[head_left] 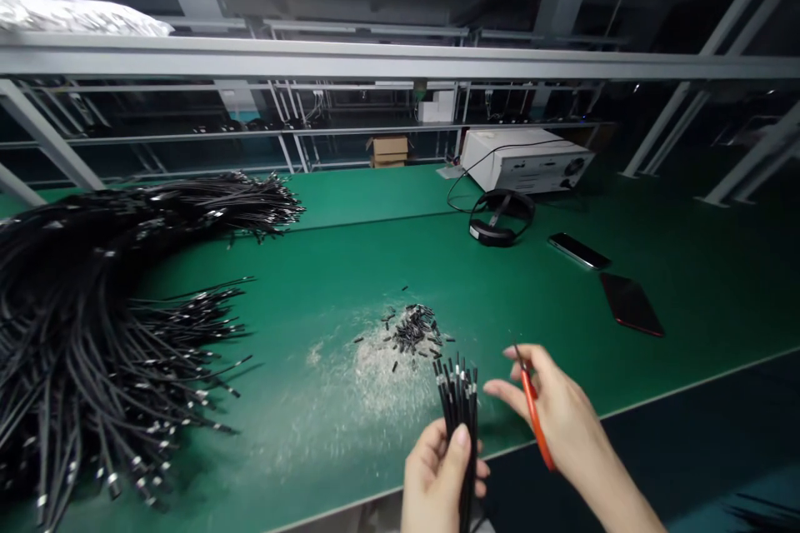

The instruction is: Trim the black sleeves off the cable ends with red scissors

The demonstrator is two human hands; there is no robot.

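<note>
My left hand (437,466) is wrapped round a bundle of black cables (459,391) near the table's front edge. The cable ends point up and away, with small white bands just below their tips. To the right, my right hand (556,408) holds a slim red-handled tool (535,416) with a narrow dark tip. Its exact kind is unclear. Thumb and index finger are apart, while the tool rests against the palm side. Just beyond the bundle lies a small heap of short black cut pieces (412,329), with pale shavings (381,371) around it.
A large pile of black cables (93,291) covers the left of the green table (300,275). Toward the right are a black headset (500,216), a white equipment box (525,162), a phone (578,251) and a dark red-edged tablet-like device (631,304). A metal rail (387,62) crosses above.
</note>
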